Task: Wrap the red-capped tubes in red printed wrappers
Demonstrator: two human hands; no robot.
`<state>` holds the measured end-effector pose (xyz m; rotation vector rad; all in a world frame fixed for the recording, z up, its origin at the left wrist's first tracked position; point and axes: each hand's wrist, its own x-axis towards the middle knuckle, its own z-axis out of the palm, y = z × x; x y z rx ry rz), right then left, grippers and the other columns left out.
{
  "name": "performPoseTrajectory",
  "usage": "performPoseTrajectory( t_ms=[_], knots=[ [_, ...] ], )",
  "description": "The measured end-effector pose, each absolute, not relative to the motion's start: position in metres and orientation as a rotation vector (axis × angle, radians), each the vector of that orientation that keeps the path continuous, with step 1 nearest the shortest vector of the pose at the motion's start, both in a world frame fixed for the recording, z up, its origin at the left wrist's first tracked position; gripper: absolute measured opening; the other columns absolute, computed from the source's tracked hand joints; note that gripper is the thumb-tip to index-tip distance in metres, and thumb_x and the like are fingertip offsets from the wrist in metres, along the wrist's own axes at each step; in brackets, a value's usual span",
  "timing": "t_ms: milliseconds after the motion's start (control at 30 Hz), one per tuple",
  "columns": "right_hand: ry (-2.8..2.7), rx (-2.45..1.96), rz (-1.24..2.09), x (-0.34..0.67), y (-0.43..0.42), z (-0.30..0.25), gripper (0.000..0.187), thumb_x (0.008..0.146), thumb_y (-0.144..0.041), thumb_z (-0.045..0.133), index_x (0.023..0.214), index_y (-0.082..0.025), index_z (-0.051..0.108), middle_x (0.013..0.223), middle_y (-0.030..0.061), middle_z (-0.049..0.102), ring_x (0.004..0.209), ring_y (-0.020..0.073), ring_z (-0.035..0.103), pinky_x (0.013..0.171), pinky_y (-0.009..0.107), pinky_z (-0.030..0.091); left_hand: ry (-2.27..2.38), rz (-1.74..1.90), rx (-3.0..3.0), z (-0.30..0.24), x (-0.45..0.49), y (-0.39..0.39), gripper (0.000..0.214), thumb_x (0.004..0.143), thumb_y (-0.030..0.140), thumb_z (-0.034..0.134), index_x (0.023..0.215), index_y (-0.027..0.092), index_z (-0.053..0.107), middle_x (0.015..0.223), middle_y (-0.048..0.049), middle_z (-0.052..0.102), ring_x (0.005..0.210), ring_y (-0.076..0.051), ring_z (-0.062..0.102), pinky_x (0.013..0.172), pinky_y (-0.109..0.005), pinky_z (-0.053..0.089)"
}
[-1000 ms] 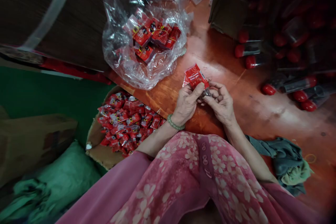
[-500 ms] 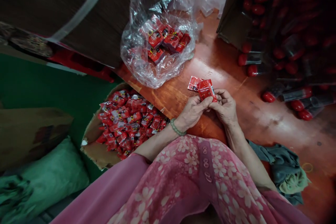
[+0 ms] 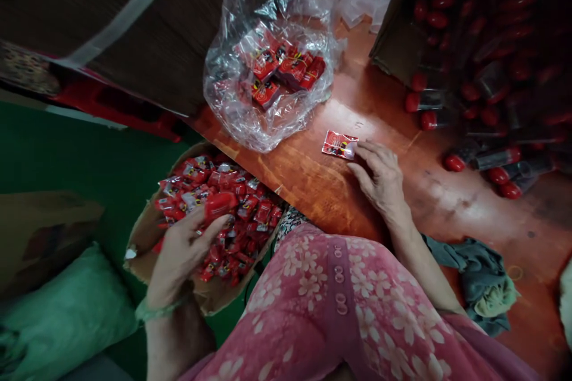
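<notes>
My left hand [image 3: 181, 253] hovers over a cardboard box [image 3: 147, 232] full of small red packets and pinches one red packet [image 3: 220, 203] between thumb and fingers. My right hand [image 3: 379, 175] rests on the reddish wooden table [image 3: 313, 184], fingertips touching a flat red packet [image 3: 339, 144] that lies there. Whether those fingers grip the flat packet I cannot make out. A clear plastic bag [image 3: 268, 65] with several red packets sits further back on the table.
A cardboard box [image 3: 473, 18] holding red-capped clear tubes lies on its side at the right, with some tubes [image 3: 487, 161] spilled out. A grey-green cloth [image 3: 482, 283] is beside my right arm. A green sack [image 3: 67, 315] is at lower left.
Both hands were together holding a red packet over the table. My left hand has swung down left to the packet box with a packet; my right hand moved to the flat packet on the table.
</notes>
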<state>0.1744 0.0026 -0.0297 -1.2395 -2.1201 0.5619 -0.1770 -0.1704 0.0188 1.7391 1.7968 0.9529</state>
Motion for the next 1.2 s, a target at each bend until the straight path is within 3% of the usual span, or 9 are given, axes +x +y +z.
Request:
performPoseTrajectory(
  t_ms=[67, 133, 233, 367, 567, 767, 900, 1067, 1200],
  knots=[
    [-2.242, -1.318, 0.483, 0.169, 0.010, -0.032, 0.031, 0.102, -0.037, 0.057, 0.124, -0.019, 0.071, 0.134, 0.0142, 0.072, 0.131, 0.0308, 0.062, 0.107, 0.049, 0.045, 2.117, 0.840, 1.818, 0.017, -0.203, -0.187, 0.043, 0.084, 0.023, 0.076, 0.124, 0.038, 0.073, 0.105, 0.0027, 0.081, 0.107, -0.028, 0.075, 0.084, -0.041, 0.063],
    [-2.331, -1.384, 0.462, 0.164, 0.015, -0.037, 0.031, 0.104, -0.035, 0.054, 0.124, -0.019, 0.071, 0.136, 0.0140, 0.071, 0.130, 0.0303, 0.062, 0.107, 0.050, 0.043, 2.314, 0.836, 1.827, 0.016, -0.212, -0.191, 0.057, 0.081, 0.026, 0.079, 0.134, 0.043, 0.066, 0.125, 0.0072, 0.076, 0.132, -0.032, 0.064, 0.103, -0.048, 0.058],
    [-2.388, -1.402, 0.403, 0.162, 0.014, -0.045, 0.030, 0.105, -0.032, 0.051, 0.122, -0.018, 0.072, 0.136, 0.0138, 0.071, 0.129, 0.0290, 0.063, 0.107, 0.049, 0.039, 2.320, 0.934, 1.828, 0.016, -0.187, -0.168, 0.061, 0.085, 0.025, 0.075, 0.141, 0.042, 0.060, 0.142, 0.0101, 0.066, 0.135, -0.032, 0.062, 0.115, -0.049, 0.052],
    [-2.447, -1.347, 0.302, 0.166, 0.005, -0.051, 0.031, 0.106, -0.021, 0.045, 0.122, -0.018, 0.072, 0.136, 0.0134, 0.071, 0.127, 0.0271, 0.063, 0.104, 0.046, 0.039, 1.908, 0.935, 2.014, 0.005, -0.105, -0.104, 0.041, 0.094, 0.024, 0.067, 0.135, 0.030, 0.066, 0.132, -0.0003, 0.073, 0.116, -0.025, 0.074, 0.104, -0.042, 0.063],
    [-2.481, -1.372, 0.414, 0.167, -0.002, -0.044, 0.033, 0.103, -0.018, 0.047, 0.127, -0.016, 0.070, 0.137, 0.0147, 0.070, 0.128, 0.0277, 0.061, 0.104, 0.046, 0.041, 1.425, 0.784, 2.457, -0.037, -0.020, -0.026, 0.039, 0.099, 0.019, 0.054, 0.136, 0.006, 0.060, 0.143, -0.0218, 0.063, 0.135, -0.030, 0.062, 0.114, -0.047, 0.056],
    [-2.516, -1.353, 0.594, 0.167, 0.001, -0.016, 0.031, 0.105, -0.024, 0.049, 0.122, -0.013, 0.073, 0.137, 0.0147, 0.070, 0.122, 0.0290, 0.064, 0.101, 0.045, 0.046, 1.333, 0.766, 2.635, -0.042, -0.021, -0.007, 0.030, 0.098, 0.011, 0.051, 0.121, 0.009, 0.069, 0.136, -0.0173, 0.068, 0.131, -0.029, 0.062, 0.111, -0.046, 0.055],
    [-2.548, -1.308, 0.755, 0.186, 0.016, 0.013, 0.031, 0.106, -0.028, 0.048, 0.119, -0.017, 0.073, 0.129, 0.0123, 0.073, 0.115, 0.0257, 0.066, 0.100, 0.043, 0.049, 1.359, 0.776, 2.668, -0.034, -0.020, -0.004, 0.020, 0.096, 0.014, 0.057, 0.107, 0.013, 0.074, 0.119, -0.0146, 0.073, 0.108, -0.026, 0.065, 0.092, -0.040, 0.058],
    [-2.420, -1.883, 0.245, 0.235, 0.060, 0.025, 0.035, 0.093, -0.006, 0.048, 0.116, -0.015, 0.073, 0.122, 0.0187, 0.070, 0.113, 0.0365, 0.060, 0.093, 0.056, 0.049, 1.361, 0.745, 2.582, -0.032, -0.013, -0.004, 0.024, 0.100, 0.025, 0.056, 0.115, 0.015, 0.072, 0.097, -0.0106, 0.072, 0.088, -0.021, 0.061, 0.080, -0.033, 0.054],
    [-2.404, -2.022, 0.062, 0.265, 0.088, 0.011, 0.046, 0.084, -0.007, 0.059, 0.129, -0.013, 0.065, 0.131, 0.0230, 0.064, 0.118, 0.0440, 0.054, 0.094, 0.065, 0.044, 1.374, 0.695, 2.566, -0.028, -0.009, -0.007, 0.025, 0.101, 0.024, 0.053, 0.113, 0.012, 0.072, 0.096, -0.0111, 0.072, 0.089, -0.022, 0.063, 0.081, -0.033, 0.054]
  ],
)
